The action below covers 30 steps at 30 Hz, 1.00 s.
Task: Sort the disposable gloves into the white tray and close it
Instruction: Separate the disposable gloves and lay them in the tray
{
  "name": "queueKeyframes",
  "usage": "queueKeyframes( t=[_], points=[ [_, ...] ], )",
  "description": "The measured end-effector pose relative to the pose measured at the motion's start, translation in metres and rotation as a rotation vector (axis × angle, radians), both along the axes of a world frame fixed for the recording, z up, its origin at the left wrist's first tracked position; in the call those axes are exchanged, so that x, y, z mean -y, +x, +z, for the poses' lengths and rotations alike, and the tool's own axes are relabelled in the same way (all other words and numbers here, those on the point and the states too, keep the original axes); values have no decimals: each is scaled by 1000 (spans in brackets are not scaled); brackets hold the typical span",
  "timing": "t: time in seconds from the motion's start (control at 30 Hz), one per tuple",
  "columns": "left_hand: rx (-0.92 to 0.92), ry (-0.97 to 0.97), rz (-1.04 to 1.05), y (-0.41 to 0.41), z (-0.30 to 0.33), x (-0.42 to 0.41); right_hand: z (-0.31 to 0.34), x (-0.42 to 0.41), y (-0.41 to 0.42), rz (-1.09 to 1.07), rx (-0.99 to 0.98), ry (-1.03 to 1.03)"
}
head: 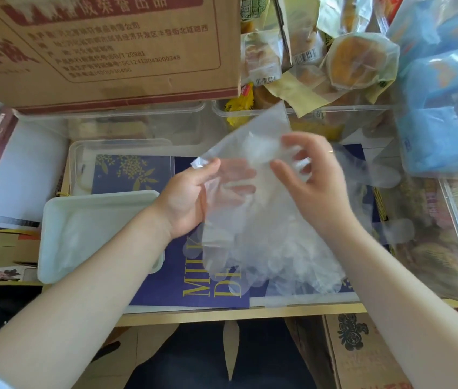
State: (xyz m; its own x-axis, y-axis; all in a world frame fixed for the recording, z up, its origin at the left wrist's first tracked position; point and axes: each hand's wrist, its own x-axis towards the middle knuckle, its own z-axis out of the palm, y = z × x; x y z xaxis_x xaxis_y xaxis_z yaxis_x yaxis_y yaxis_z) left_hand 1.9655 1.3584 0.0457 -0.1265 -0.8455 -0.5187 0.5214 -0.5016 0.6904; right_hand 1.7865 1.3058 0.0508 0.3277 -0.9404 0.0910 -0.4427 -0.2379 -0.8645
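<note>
Both hands are pinching a limp, feather-light glove (pixel 250 175) right of the tray (pixel 95 234): left grip (pixel 191 197) holding its cuff corner, right grip (pixel 309 178) its middle; slippery film, best gathered flat

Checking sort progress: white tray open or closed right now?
Open. The white tray lies uncovered left of the left hand, its inside showing. A clear lid lies behind it. Whether gloves are already inside: cannot tell.
</note>
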Motion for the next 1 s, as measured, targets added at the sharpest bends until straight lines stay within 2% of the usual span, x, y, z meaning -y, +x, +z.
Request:
queueKeyframes(
  t=[0.07,0.13,0.2,0.27,0.33,0.43,0.47,0.57,0.63,0.73,0.87,1.0],
  points=[
    [-7,-15,-91,7,1,1,-2,14,-7,-30,-93,207],
    [5,-13,-151,12,1,2,-6,21,-10,70,-10,471],
    [29,48,-142,14,4,5,-11,21,-8,152,135,591],
    [148,101,-51,15,0,6,-17,19,-3,109,202,574],
    [447,77,-12,17,-8,5,-27,15,2,-7,164,514],
    [881,13,-131,24,-27,2,-48,8,8,-18,42,481],
    [1006,17,-168,26,-34,2,-56,6,7,22,-55,465],
    [1288,59,-192,33,-49,3,-73,17,-13,-17,-580,169],
    [1338,80,-169,33,-52,4,-79,34,-34,-97,-760,42],
    [1257,76,-121,29,-54,7,-94,56,-60,-114,-910,107],
    [1217,73,-74,22,-56,14,-103,67,-69,-197,-905,209],
    [1191,11,-55,17,-57,18,-104,71,-74,-263,-800,55]
  ],
)
